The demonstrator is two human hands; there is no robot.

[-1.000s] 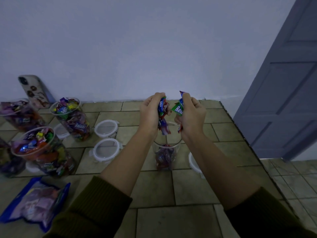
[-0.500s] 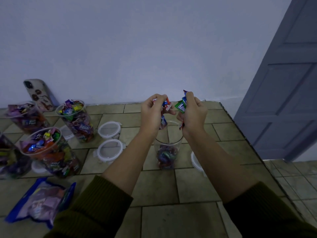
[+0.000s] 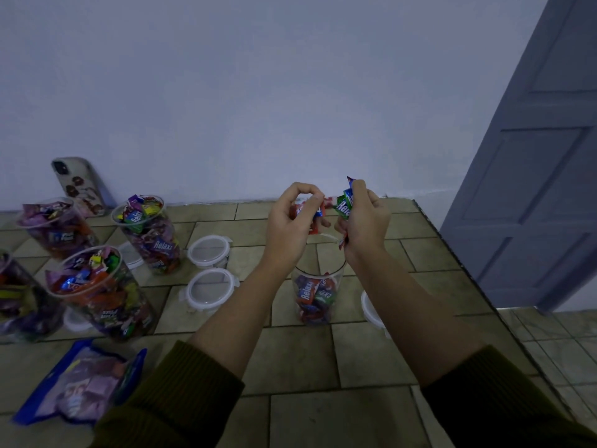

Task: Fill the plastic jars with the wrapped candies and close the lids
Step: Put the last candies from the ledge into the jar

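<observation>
The clear plastic jar [image 3: 336, 286] stands upright and lidless on the olive tiled floor [image 3: 290, 360], near the middle of the view. It is filled to about a third with wrapped candies [image 3: 311, 299]. Both hands are held over its mouth, at twelve o'clock of the jar. The left hand [image 3: 290, 218] is curled round a bunch of red and blue wrapped candies [image 3: 307, 210]. The right hand [image 3: 365, 218] is clamped on green and blue wrapped candies [image 3: 345, 205]. The two hands are just beside each other; whether they touch cannot be told.

At nine to ten o'clock of the jar, two round clear lids with white rims [image 3: 210, 289] lie flat, one behind the other. A third lid [image 3: 371, 310] is seen at three o'clock, partly hidden by the right forearm.

Further out at nine o'clock, four open jars heaped with candies [image 3: 97, 292] are grouped together. A blue candy bag [image 3: 80, 386] lies at seven o'clock. A patterned phone [image 3: 80, 185] is leaned against the pale wall [image 3: 290, 92] at ten o'clock. A grey-blue panelled door [image 3: 533, 189] is seen at two o'clock.
</observation>
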